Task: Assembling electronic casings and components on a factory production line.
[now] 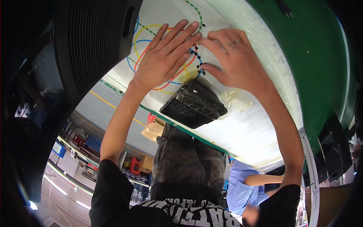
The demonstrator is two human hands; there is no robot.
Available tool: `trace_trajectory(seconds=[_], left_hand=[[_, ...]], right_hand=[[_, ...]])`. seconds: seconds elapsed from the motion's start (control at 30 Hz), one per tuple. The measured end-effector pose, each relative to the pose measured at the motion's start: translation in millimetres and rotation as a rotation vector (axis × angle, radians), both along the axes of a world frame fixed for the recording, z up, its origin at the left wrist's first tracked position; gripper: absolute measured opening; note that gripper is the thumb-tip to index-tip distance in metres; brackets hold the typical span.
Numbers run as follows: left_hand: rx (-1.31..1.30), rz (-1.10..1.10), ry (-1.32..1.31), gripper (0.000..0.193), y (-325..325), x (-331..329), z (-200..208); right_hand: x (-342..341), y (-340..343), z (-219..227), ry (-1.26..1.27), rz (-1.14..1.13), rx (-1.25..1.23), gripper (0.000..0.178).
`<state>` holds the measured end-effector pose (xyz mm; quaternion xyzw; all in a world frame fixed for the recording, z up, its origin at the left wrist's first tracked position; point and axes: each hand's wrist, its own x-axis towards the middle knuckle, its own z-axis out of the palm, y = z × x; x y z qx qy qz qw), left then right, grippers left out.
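My left hand [164,56] lies flat, fingers stretched out, on a white sheet [177,11] printed with red, yellow and blue curves and green dashed lines. To its right, my right hand [234,60], with a ring on one finger, has its thumb and forefinger apart. Several small black pieces [198,56] lie on the sheet between the two hands, close to the right fingertips. One more black bit [203,25] sits beyond the left fingers. Nearer me is a black tray [181,111], partly wrapped in clear tape.
A large black ribbed case [90,38] stands on the left. Green surface [295,45] borders the white one on the right, with a black plug [285,9] at its far end. A person in a light blue shirt [242,185] is at the lower right. Cardboard boxes [153,130] stand below the table edge.
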<state>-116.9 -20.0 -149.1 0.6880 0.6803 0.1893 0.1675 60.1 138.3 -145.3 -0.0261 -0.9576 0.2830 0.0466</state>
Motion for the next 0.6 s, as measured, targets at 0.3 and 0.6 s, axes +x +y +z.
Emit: trace_trajectory(seconds=[0.3, 0.6], left_hand=[[-0.058, -0.007, 0.071, 0.045, 2.0, 4.0, 10.8], [-0.039, 0.062, 0.031, 0.045, 0.2, 3.3, 4.5]], right_hand=[[3.4, -7.7, 3.8, 0.015, 0.031, -0.034, 0.066], [-11.0, 19.9, 2.1, 0.121, -0.018, -0.038, 0.045]])
